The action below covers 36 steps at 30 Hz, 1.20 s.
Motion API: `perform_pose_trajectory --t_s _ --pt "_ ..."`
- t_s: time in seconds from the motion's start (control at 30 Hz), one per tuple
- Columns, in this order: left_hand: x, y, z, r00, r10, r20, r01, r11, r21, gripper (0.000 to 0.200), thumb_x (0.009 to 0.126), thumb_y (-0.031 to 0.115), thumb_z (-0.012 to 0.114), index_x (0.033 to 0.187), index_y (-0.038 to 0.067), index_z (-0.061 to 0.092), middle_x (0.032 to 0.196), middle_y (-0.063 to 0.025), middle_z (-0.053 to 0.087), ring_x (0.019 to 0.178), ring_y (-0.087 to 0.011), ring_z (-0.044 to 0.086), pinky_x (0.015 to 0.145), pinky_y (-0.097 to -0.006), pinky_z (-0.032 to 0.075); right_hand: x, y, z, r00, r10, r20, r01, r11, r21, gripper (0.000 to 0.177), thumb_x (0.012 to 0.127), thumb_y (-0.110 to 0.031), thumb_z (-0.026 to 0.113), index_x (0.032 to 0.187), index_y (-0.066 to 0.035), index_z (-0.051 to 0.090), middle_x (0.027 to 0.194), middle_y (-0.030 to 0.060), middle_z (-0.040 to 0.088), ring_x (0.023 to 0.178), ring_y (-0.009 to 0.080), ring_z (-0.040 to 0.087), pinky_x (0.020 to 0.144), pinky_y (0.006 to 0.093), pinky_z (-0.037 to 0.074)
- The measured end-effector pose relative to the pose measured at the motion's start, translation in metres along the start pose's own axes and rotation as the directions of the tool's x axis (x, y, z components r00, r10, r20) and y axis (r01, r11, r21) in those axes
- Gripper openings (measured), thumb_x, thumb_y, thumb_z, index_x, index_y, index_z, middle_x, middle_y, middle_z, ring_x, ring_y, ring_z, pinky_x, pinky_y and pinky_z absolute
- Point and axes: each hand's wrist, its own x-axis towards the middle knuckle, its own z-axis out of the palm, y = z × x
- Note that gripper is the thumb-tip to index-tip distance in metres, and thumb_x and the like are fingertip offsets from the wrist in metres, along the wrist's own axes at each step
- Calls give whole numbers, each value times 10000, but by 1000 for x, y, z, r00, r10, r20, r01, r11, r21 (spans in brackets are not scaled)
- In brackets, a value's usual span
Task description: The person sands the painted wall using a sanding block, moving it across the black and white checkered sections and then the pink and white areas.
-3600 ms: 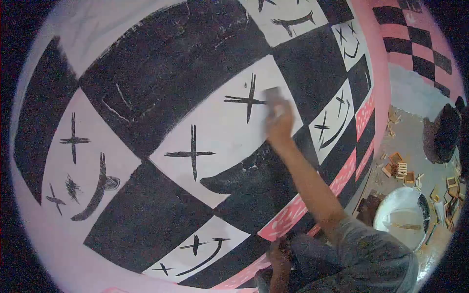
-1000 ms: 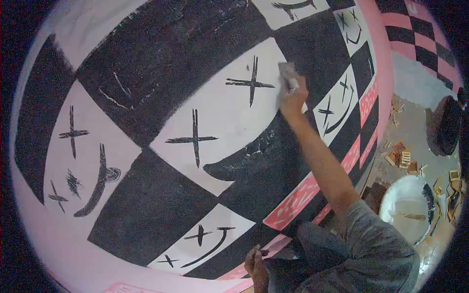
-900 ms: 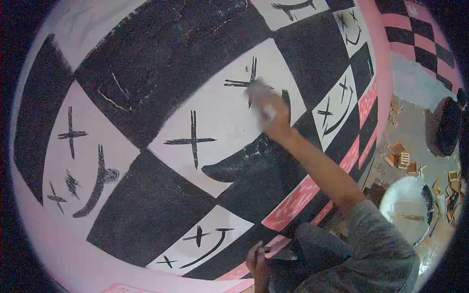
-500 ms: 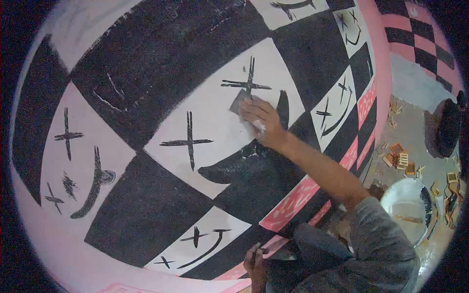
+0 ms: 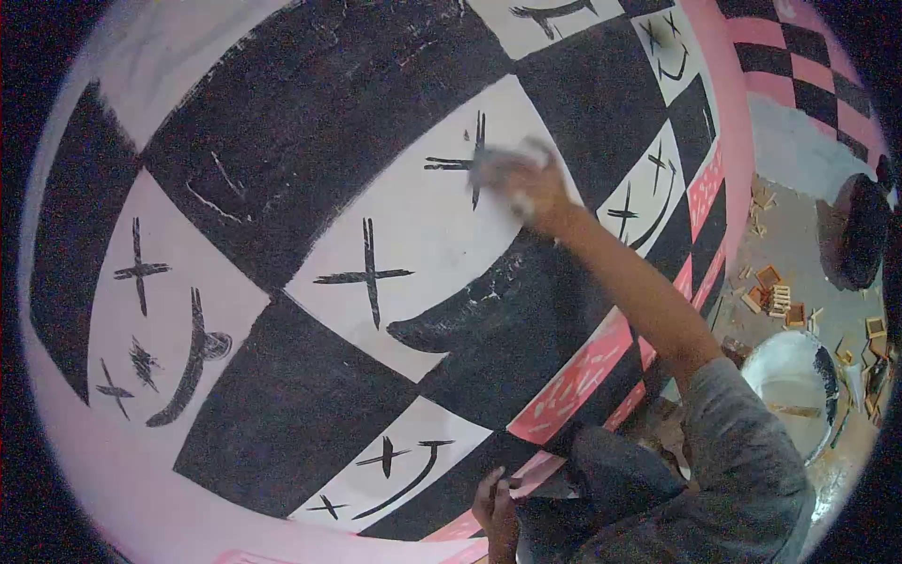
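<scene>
My right hand [image 5: 534, 193], blurred by motion, presses a small dark grey sheet [image 5: 487, 165] against the curved, painted surface [image 5: 329, 226]. It is on a white diamond, just right of the upper black cross [image 5: 451, 164]. A second black cross [image 5: 369, 276] and a black curved stroke [image 5: 418, 336] lie lower on that diamond. At the bottom, my left hand [image 5: 495, 503] is held near a pink strip, its fingers curled round something small and dark that I cannot make out.
A white bucket [image 5: 794, 376] with dark paint on its rim stands at the right. Small wooden frames and sticks [image 5: 775, 296] are scattered on the floor. A dark rounded object [image 5: 855, 230] and another pink-and-black checkered surface [image 5: 799, 56] are further back.
My right hand has moved up and to the right with the grey sheet, to beside the upper cross. The view has shifted slightly. My left hand has kept nearly the same place.
</scene>
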Motion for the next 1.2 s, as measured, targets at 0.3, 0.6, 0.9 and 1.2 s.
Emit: perform_pose_trajectory --t_s 0.3,0.6,0.9,1.2 --pt "0 -14 1 1000 21 20 -21 1000 -8 251 916 128 559 1106 -29 607 899 -143 672 811 -195 636 732 -318 499 -10 -49 -4 991 -108 -78 119 981 152 278 717 -50 624 951 -193 671 1187 -26 638 1111 179 574 997 524 301" --pt "-7 -38 -9 999 -43 -20 42 998 -48 271 904 180 590 1089 -16 614 855 -115 683 807 -183 633 711 -310 489 -29 -24 6 892 410 -189 -428 902 -62 449 626 -62 680 1059 -175 647 1040 -10 658 1011 219 589 1023 522 242" --pt "-1 -58 0 972 224 67 -232 959 164 238 922 149 559 1091 -8 617 857 -109 685 803 -182 630 700 -311 481 -21 -34 9 908 340 -246 -364 930 -59 405 683 -62 697 1074 -167 676 1127 10 659 1029 193 610 1001 484 271" --pt "-15 -47 0 999 -13 -42 12 999 -41 310 877 227 623 1086 -2 614 873 -116 677 759 -175 642 590 -255 476 -16 -43 13 892 391 -228 -396 918 26 411 576 -60 728 961 -191 664 1135 -22 652 1013 199 596 955 521 285"
